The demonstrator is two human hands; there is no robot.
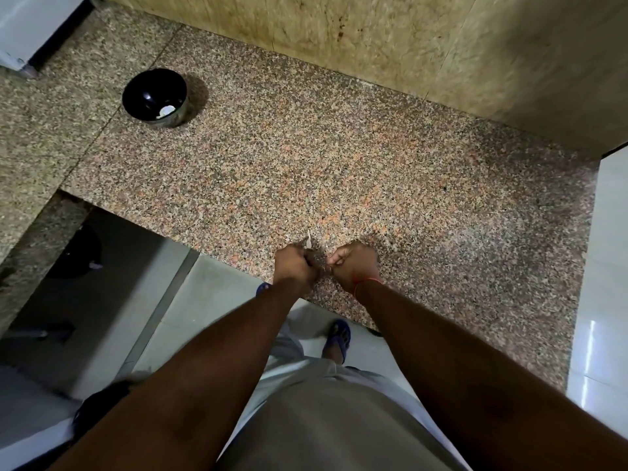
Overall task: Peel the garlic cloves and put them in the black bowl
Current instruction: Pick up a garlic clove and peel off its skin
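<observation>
Speckled granite counter [339, 158], peeling under way
Left hand [295, 266] and right hand [355, 265], fingers curled, pinch a mostly hidden garlic clove [308, 243]; black bowl [154, 96], well apart, holds a few pale peeled pieces

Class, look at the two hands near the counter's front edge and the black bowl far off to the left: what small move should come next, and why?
Probably keep stripping the skin: both the left hand and the right hand are curled close together, a papery peel sticking up from the left. The black bowl sits far away, so no drop yet.
</observation>
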